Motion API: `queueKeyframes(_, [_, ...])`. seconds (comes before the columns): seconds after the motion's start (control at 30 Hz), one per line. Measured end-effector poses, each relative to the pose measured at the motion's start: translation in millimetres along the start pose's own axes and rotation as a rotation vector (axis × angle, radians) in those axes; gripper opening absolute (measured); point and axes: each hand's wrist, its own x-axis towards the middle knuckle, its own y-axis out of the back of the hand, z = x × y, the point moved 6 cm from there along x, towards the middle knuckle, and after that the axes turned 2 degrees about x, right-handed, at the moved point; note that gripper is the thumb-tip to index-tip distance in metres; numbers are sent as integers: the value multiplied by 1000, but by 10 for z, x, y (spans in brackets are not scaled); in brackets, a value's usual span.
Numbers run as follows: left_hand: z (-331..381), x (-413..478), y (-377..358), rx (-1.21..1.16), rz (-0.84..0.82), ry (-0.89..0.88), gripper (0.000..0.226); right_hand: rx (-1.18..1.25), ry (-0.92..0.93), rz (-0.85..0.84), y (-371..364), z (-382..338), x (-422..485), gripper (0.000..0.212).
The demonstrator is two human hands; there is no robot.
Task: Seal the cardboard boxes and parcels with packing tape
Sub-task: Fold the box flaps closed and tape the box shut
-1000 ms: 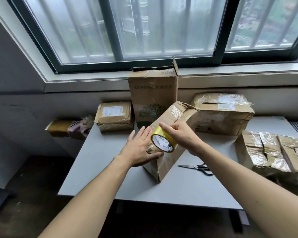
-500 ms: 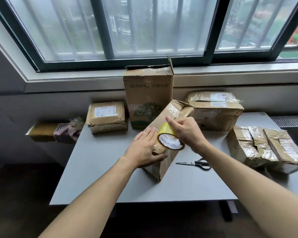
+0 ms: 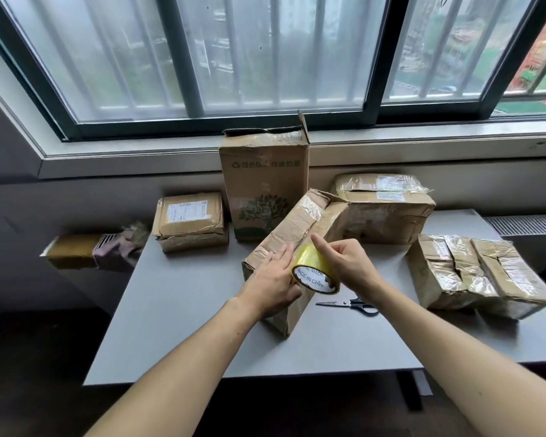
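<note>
A long cardboard box lies at an angle in the middle of the grey table. My left hand presses flat on its near top, fingers together. A yellow roll of packing tape sits against the box just right of that hand, and my right hand grips it with the thumb raised. Other parcels stand around: a tall open box at the back, a labelled parcel back left, a taped box back right and a crumpled taped parcel on the right.
Black-handled scissors lie on the table just right of the central box, below my right wrist. A low shelf with a cloth sticks out left of the table. The window sill runs behind the boxes.
My right hand has drawn the tape roll a little down the box toward me, and my left hand has stayed pressed on the box. The camera has tilted slightly.
</note>
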Motion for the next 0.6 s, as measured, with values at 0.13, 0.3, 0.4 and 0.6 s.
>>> queueKeyframes(0.13, [16,-34,-75,69,21,-24,71,-31,6,-6,4,20,-9,59])
queueKeyframes(0.3, [7,-18,-117,185,-55,10,66,-229,8,103,148,104,-31,61])
queueKeyframes(0.4, [39,-23,-130,182,-86,9,65,-282,-24,136,220,272,-85,63])
queueKeyframes(0.6, [-11,-52,-121,114,-172,21,84,-241,20,129,60,550,-133,63])
